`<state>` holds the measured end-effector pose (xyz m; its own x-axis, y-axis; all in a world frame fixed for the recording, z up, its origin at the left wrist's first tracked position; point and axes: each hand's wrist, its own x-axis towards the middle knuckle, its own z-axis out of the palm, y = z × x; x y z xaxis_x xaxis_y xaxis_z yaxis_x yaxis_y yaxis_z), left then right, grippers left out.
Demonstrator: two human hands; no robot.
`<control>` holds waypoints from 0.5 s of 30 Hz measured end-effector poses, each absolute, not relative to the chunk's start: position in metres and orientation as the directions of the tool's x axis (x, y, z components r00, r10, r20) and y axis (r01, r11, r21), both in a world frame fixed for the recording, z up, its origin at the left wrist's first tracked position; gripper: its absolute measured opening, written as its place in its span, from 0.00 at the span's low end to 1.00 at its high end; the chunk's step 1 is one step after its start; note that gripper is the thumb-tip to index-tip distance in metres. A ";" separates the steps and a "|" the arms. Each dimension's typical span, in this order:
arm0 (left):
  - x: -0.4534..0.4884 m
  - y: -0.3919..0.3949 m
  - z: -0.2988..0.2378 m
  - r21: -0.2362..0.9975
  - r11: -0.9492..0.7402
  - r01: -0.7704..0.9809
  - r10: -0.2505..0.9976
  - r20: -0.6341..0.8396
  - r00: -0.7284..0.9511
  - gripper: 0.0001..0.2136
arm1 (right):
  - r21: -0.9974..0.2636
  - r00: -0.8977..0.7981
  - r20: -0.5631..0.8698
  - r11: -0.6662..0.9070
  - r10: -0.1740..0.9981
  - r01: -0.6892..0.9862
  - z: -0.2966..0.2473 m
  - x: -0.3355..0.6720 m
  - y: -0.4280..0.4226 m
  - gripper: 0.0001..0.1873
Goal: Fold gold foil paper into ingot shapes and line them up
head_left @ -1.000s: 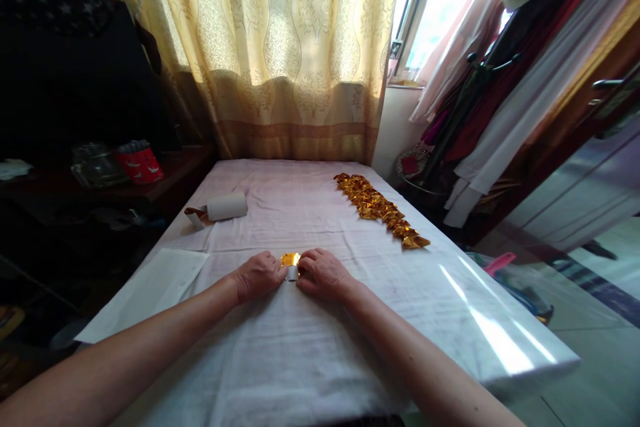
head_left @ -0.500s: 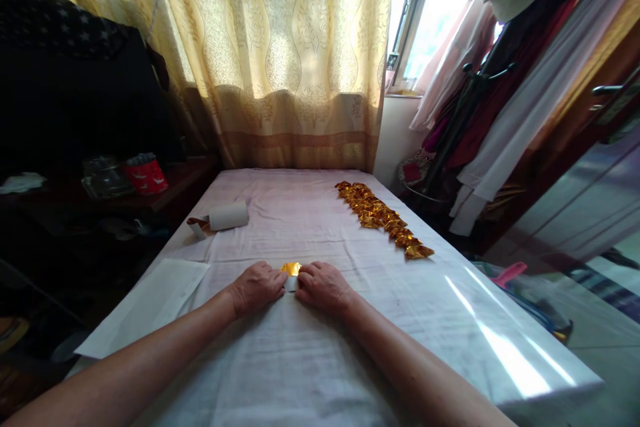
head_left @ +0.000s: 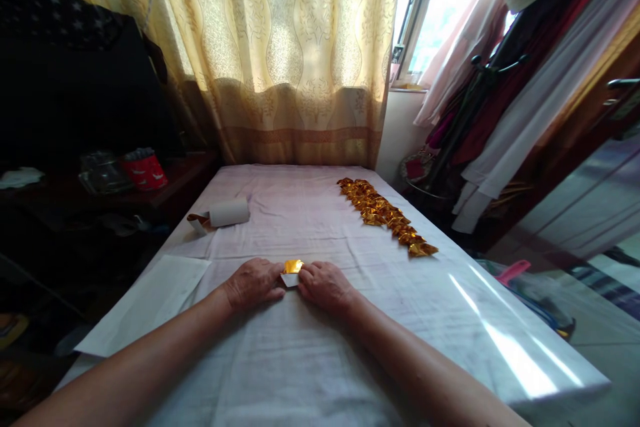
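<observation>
A small piece of gold foil paper point(head_left: 292, 271), white on its underside, lies on the white cloth-covered table point(head_left: 310, 360) between both hands. My left hand point(head_left: 250, 285) pinches its left side with curled fingers. On its right side my right hand point(head_left: 325, 285) does the same, fingers bent onto the paper. A row of several folded gold paper pieces point(head_left: 387, 215) runs along the table's far right. A roll of paper point(head_left: 227, 213) with a gold loose end lies at the far left.
A flat white sheet point(head_left: 147, 300) hangs over the table's left edge. A dark side shelf holds a red container point(head_left: 144, 169) and a clear one. Clothes hang on a rack point(head_left: 490, 80) at the right. A yellow curtain point(head_left: 280, 47) covers the back.
The view has shifted slightly. Both hands stay on the gold paper, and more of its white underside shows now.
</observation>
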<state>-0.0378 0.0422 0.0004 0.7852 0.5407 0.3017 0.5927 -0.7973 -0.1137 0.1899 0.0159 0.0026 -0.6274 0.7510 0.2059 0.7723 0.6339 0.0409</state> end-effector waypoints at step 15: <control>-0.034 0.040 -0.022 0.225 -0.639 0.735 0.738 0.448 0.505 0.18 | 0.000 -0.589 0.243 0.607 0.771 0.795 0.001 0.193 0.017 0.12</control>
